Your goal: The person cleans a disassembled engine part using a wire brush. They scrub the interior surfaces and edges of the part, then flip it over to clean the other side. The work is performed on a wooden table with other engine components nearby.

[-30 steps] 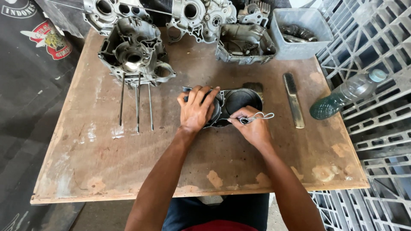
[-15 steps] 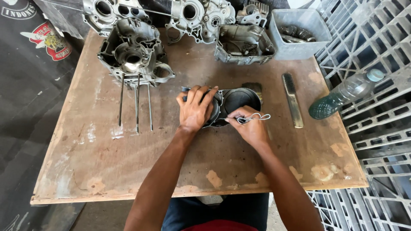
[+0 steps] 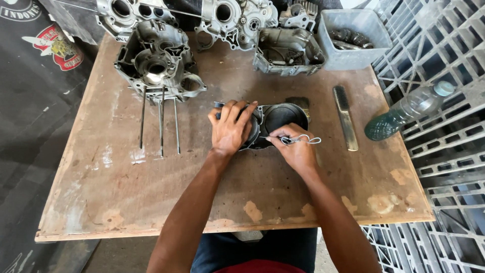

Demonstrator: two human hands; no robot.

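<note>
Workshop setting: worn brown plywood table (image 3: 126,202) set among grey plastic lattice pallets (image 3: 444,167), dark printed banner (image 3: 30,101) at the left. Item held: dark round metal engine cylinder (image 3: 280,121), lying at the table's middle with its open bore toward the camera. Left hand (image 3: 230,129): laid palm-down over the cylinder's left part, fingers spread and curled across the top, steadying it; its grip rests on the part rather than closing round it. Right hand (image 3: 298,151): fingers pinched shut on a thin bent silver wire clip (image 3: 298,139), one end at the bore's lower rim, the looped end trailing to the right. Both forearms reach up from the bottom edge, wrists near each other. Progress, judged from the layout: the engine is already taken apart into cases, and the wire piece sits at the rim and is not seated; whether it goes in or comes out cannot be told. Other stock: grey cast-aluminium crankcase half with long steel studs (image 3: 156,71) at upper left; further grey engine casings (image 3: 237,20) along the far edge; grey plastic tub of small parts (image 3: 351,40) at upper right; long flat metal file (image 3: 345,116) just right of the cylinder; clear plastic bottle with green-tinted base (image 3: 404,111) lying on the pallets.
</note>
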